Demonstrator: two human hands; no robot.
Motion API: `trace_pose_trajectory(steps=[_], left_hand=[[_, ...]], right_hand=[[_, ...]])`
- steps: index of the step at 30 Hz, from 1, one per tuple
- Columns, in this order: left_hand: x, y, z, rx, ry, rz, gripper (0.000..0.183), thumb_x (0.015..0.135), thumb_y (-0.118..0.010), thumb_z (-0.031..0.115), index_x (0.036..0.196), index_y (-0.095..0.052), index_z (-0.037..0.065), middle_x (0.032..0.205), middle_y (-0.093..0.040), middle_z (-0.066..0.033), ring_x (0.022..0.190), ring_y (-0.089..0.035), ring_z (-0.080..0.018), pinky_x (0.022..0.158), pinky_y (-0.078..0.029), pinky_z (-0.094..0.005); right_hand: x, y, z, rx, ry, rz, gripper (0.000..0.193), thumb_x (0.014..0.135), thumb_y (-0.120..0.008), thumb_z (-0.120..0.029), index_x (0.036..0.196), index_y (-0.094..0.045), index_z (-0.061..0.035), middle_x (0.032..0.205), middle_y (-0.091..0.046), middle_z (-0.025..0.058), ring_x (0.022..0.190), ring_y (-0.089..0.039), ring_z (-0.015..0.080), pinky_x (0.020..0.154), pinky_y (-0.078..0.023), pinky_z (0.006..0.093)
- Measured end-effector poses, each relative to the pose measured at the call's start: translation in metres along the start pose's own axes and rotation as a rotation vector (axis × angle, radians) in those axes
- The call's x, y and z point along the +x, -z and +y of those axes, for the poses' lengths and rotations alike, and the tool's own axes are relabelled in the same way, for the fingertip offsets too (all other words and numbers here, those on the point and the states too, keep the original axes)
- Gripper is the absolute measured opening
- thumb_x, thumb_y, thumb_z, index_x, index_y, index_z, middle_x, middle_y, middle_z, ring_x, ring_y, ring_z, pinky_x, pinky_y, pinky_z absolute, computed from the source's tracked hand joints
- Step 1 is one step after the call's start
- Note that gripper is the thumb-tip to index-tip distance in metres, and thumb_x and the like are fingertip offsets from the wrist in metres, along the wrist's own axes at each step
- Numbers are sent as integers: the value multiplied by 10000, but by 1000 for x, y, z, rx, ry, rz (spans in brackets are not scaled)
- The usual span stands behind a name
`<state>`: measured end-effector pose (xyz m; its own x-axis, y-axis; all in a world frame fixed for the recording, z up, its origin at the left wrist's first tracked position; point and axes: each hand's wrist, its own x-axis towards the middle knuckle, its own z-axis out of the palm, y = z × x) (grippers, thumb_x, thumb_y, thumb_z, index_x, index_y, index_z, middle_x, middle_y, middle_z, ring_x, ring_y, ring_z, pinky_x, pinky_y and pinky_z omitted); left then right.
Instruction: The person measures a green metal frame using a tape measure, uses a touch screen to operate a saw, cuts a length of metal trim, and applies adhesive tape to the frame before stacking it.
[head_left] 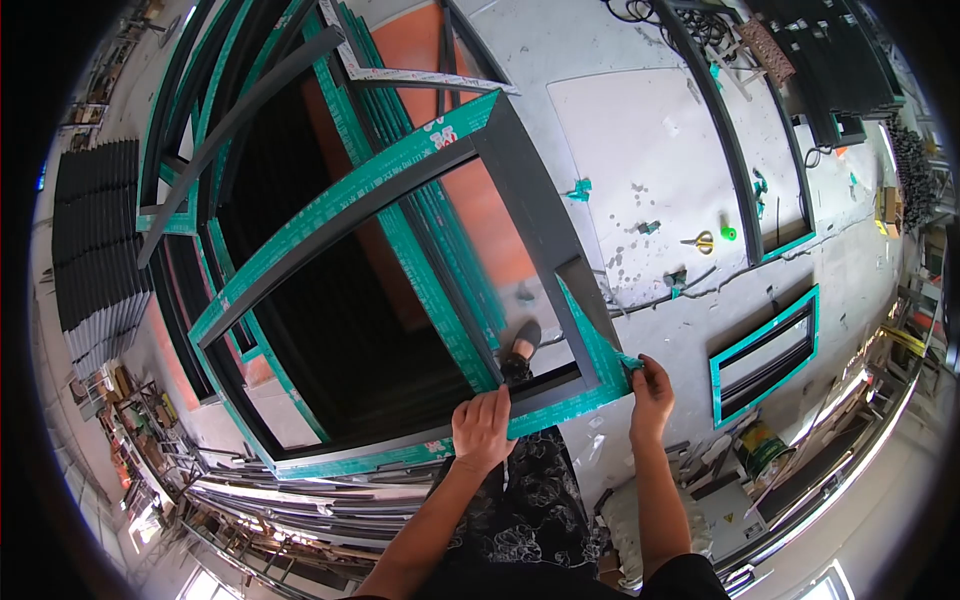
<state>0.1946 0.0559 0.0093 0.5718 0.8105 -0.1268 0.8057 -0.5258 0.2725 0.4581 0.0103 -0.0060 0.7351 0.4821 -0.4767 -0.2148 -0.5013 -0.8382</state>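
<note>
A large dark grey window frame [527,200] with green printed protective film lies tilted in front of me. My left hand [483,430] is closed round its near rail, knuckles up. At the near right corner, my right hand [652,398] pinches a crumpled end of the green protective film [597,345]. That film hangs partly loose along the right rail, where bare grey profile shows; it still covers the near and far rails. My left thumb is hidden behind the rail.
More frames with green film [205,110] stand at the far left, a loose dark bar [240,140] across them. On the floor lie yellow-handled scissors [703,242], a green tape roll [728,233] and film scraps. A smaller green-edged frame [716,385] lies right. My shoe [527,336] shows through the opening.
</note>
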Motion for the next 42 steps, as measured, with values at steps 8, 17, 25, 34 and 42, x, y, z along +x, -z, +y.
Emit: trace_pose_trajectory(steps=[8,17,25,34,42], left_hand=[[-6,8,1,15,1,-48,990,544,-879,336,1380,-427,55,1167,-541,-45,1083,-542,-208,918,-390,-394],[-15,10,3,7,-2,35,968,587,-854,345,1399,-404,71,1163,-538,-50,1080,-536,-212,926,-392,-394],[-25,3,-8,45,-4,106,976,558,-850,325,1393,-409,78,1138,-524,-35,1049,-526,-207,909,-390,-397],[-23,0,15,37,4,78,958,604,-839,339,1396,-385,50,1139,-566,-80,1078,-543,-255,915,-404,-429],[-23,-9,26,117,64,-69,973,639,-820,371,1417,-338,42,1255,-519,-125,1173,-482,-304,962,-369,-460]], right_hand=[[-39,3,-77,-361,516,3,60,835,-687,7,887,-658,13,822,-598,61,730,-547,146,638,-442,268],[-97,-15,-143,-534,888,-57,113,751,-711,22,846,-676,-28,790,-607,100,743,-579,285,677,-473,380],[-192,97,-243,-897,1121,135,178,689,-665,81,828,-670,-30,712,-560,95,707,-551,264,632,-433,376],[-296,426,-296,-956,731,1078,151,922,-600,-61,1048,-680,-36,964,-649,65,885,-616,171,752,-490,283],[-218,592,-2,-925,191,976,121,796,-532,-56,772,-621,23,845,-604,188,794,-591,386,710,-467,449]])
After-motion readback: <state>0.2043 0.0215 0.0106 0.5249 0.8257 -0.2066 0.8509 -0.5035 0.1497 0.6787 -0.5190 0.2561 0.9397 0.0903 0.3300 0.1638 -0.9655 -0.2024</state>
